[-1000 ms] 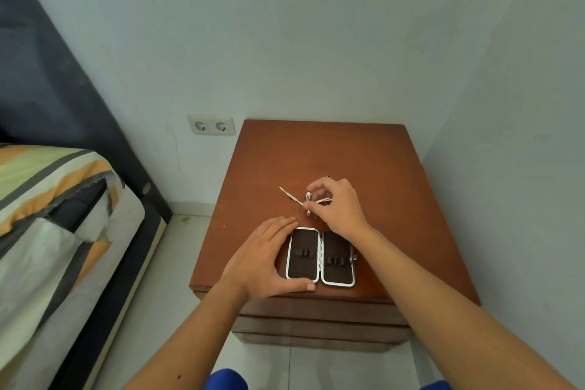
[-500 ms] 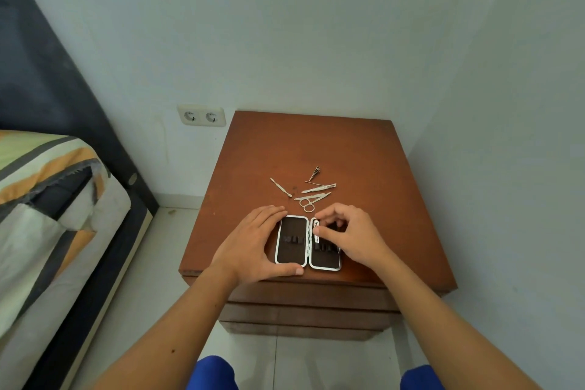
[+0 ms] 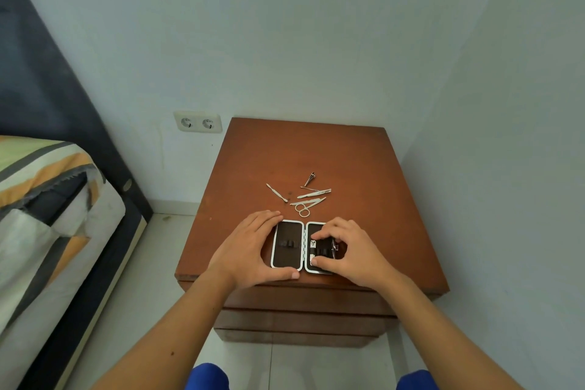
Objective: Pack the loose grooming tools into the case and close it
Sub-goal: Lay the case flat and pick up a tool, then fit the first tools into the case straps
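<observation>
A small dark case (image 3: 287, 244) with a white rim lies open flat near the front edge of the brown nightstand (image 3: 364, 168). My left hand (image 3: 250, 247) rests against the case's left half, thumb along its front edge. My right hand (image 3: 351, 247) lies over the right half, fingertips pinching a small metal tool (image 3: 313, 252) that sits under the elastic loops there. Behind the case lie loose metal tools: small scissors (image 3: 305, 207), tweezers (image 3: 315, 193), a thin pusher (image 3: 276, 192) and a small dark-tipped tool (image 3: 310, 179).
The nightstand stands in a corner, with walls behind and to the right. A double wall socket (image 3: 198, 122) is at the back left. A bed with striped bedding (image 3: 47, 199) is on the left. Tiled floor (image 3: 152, 279) lies between bed and nightstand.
My right hand came back from the loose tools with one tool and now presses it into the case's right half. The left hand stayed on the case. The camera view shifted slightly.
</observation>
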